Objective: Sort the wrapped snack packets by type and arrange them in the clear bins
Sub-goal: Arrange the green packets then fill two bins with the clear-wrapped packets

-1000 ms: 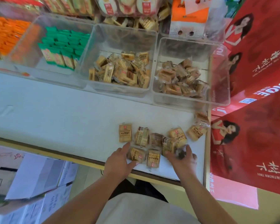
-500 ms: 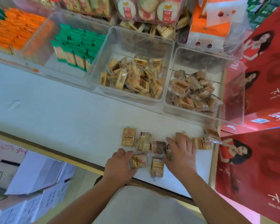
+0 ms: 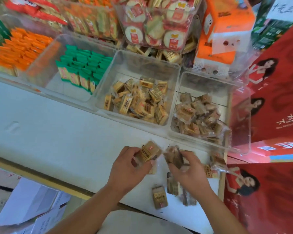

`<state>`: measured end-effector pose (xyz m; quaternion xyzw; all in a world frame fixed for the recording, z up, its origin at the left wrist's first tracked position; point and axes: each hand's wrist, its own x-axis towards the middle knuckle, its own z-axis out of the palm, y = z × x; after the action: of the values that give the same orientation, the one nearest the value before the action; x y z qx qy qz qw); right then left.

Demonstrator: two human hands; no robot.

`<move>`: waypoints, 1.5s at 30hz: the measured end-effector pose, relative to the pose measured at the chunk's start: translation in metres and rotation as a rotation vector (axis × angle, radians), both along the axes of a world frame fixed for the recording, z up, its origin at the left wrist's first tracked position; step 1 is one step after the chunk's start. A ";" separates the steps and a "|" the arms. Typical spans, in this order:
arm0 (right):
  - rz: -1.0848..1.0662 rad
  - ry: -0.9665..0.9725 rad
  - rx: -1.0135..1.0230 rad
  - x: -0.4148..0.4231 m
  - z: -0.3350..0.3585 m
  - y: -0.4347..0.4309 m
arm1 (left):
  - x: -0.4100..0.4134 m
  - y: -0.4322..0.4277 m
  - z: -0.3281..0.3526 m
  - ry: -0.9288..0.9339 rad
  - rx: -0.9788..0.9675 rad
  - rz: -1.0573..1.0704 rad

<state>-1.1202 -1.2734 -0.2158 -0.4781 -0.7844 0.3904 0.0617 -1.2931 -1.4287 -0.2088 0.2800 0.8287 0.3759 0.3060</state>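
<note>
**Both hands loaded just inside the table's near edge**

I record loose packets (image 3: 160, 197) at 6 o'clock of the hands, lying close to the table's front edge (image 3: 41, 176). More lie at 3 o'clock by the right edge. The left hand (image 3: 130, 168) is clamped round a yellow-labelled packet (image 3: 148, 153). The right hand (image 3: 188, 173) grips a bunch of brown packets (image 3: 174, 158), and the two loads nearly touch. Bare tabletop (image 3: 49, 129) spreads toward 9 o'clock. At 12 o'clock stands the yellow-packet bin (image 3: 147, 58), with the brown-packet bin (image 3: 240, 125) just beside it at 1 o'clock. Red cartons (image 3: 269, 200) wall the right side.
</note>
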 end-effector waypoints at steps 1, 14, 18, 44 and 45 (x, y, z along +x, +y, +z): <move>-0.108 0.039 -0.090 0.002 0.017 0.007 | -0.003 0.020 0.009 0.000 0.012 -0.012; -0.444 0.160 -0.074 0.032 0.056 0.120 | 0.012 0.153 0.033 -0.161 0.105 -0.116; -0.511 0.277 0.150 0.076 0.031 0.083 | 0.023 0.092 -0.010 -0.138 0.015 -0.042; -0.644 0.170 -0.450 0.100 -0.053 0.024 | 0.151 0.047 -0.056 0.274 -0.446 -0.738; -0.649 0.166 -0.458 0.099 -0.056 0.025 | 0.155 0.049 -0.061 0.329 -0.474 -0.729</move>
<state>-1.0209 -1.2488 -0.2713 -0.6689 -0.4780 0.5526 0.1367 -1.1379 -1.3795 -0.2695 0.5316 0.7766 -0.0053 0.3380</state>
